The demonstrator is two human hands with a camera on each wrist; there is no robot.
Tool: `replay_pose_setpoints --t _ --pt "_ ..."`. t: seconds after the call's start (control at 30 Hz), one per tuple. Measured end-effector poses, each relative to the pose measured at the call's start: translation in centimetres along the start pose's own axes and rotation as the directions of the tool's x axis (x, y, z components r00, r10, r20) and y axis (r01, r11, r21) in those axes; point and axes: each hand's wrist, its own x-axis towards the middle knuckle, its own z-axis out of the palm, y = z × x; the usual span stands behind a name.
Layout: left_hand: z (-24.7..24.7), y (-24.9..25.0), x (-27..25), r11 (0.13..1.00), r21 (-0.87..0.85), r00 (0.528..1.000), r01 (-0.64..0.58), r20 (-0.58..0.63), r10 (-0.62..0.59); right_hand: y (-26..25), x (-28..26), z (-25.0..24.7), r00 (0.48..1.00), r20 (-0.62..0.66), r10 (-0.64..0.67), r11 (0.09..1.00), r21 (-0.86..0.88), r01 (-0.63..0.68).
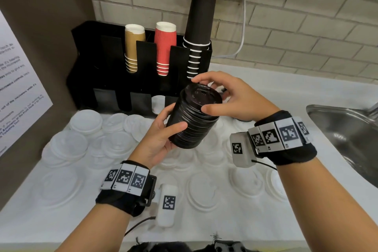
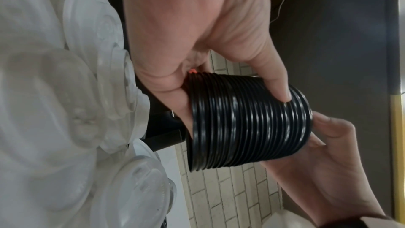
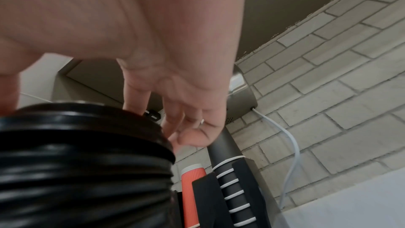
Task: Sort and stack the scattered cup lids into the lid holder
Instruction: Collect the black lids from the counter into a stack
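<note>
A tall stack of black cup lids [image 1: 194,117] is held tilted above the counter. My left hand [image 1: 173,120] grips its lower side, thumb across the ribbed rims [image 2: 249,124]. My right hand [image 1: 201,94] curls over the top lid, thumb on the near rim and fingers [image 3: 140,96] on the far edge. Behind stands the black lid holder [image 1: 114,57], with gold, red and black cup stacks in its upper slots. One white lid [image 1: 158,102] sits in a lower slot. White and clear lids [image 1: 202,190] lie scattered over the white counter.
A steel sink [image 1: 347,135] lies at the right edge. A printed sign [image 1: 18,88] leans on the left wall. A white cable [image 1: 243,26] hangs down the brick wall from a wall-mounted unit. Piles of clear lids [image 1: 86,120] crowd the counter's left.
</note>
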Motion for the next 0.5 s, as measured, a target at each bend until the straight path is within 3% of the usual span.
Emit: replay_pose_setpoints --t 0.37,0.43,0.5 --pt "0.2 0.2 0.3 1.0 -0.001 1.0 -0.009 -0.005 0.009 0.2 0.3 -1.0 0.999 0.048 -0.02 1.0 0.003 0.019" --pt "0.1 0.4 0.4 1.0 0.008 0.999 -0.019 -0.026 0.019 1.3 0.6 -2.2 0.995 -0.081 0.055 0.992 0.118 -0.045" --pt "0.0 0.7 0.6 1.0 0.005 0.998 -0.027 -0.049 0.027 3.9 1.4 -3.6 0.939 -0.266 0.218 0.967 0.191 -0.171"
